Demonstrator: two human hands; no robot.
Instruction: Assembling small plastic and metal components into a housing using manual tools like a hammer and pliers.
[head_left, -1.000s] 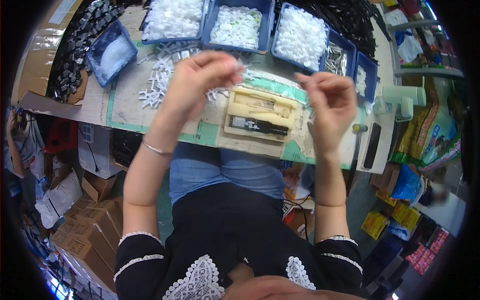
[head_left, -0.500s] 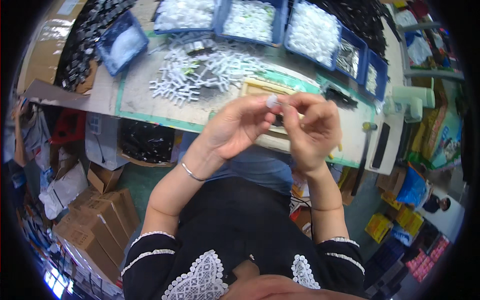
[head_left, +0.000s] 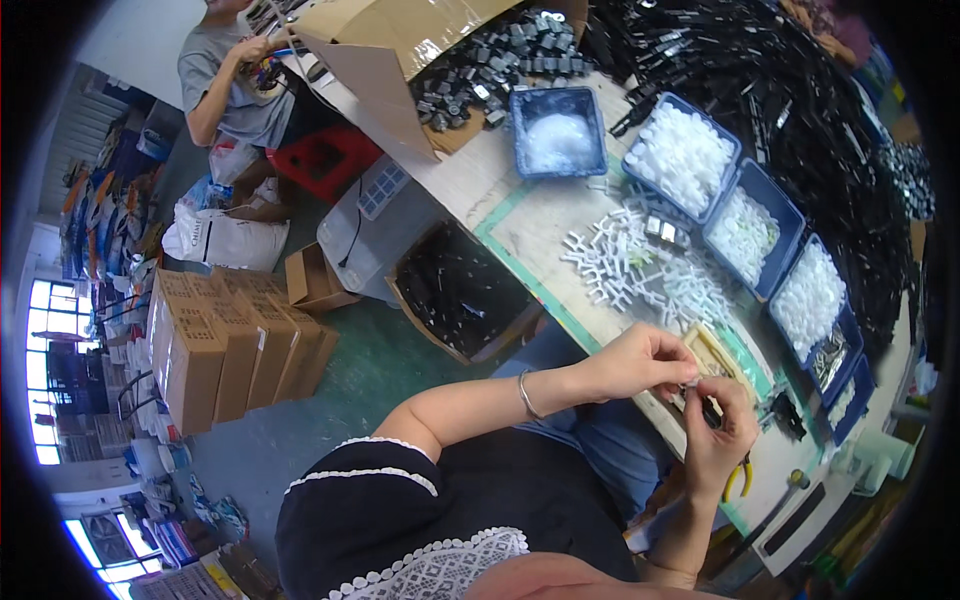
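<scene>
Over a pale yellow tray [head_left: 708, 345] at the table's near edge, my two hands meet at the fingertips. My left hand [head_left: 640, 362] is closed in a pinch on a small white plastic piece [head_left: 691, 382]. Thumb and fingers of my right hand [head_left: 724, 432] press together right beside that piece; what they hold is too small to make out. Something dark shows under the right fingers. Just beyond the tray lies a loose pile of white branched plastic pieces [head_left: 600, 262], with some shiny metal parts [head_left: 666, 231] on it.
Blue bins [head_left: 776, 283] of small white and metal parts stand in a row behind. A separate blue bin [head_left: 513, 140] holds whitish contents. Heaps of black parts [head_left: 700, 50] cover the far side. Yellow-handled pliers [head_left: 738, 482] lie right. Another person [head_left: 232, 85] works at far left.
The view has swung left, so the table now appears toward the right. My hands have come closer together; the white piece is now mostly hidden between the fingertips.
</scene>
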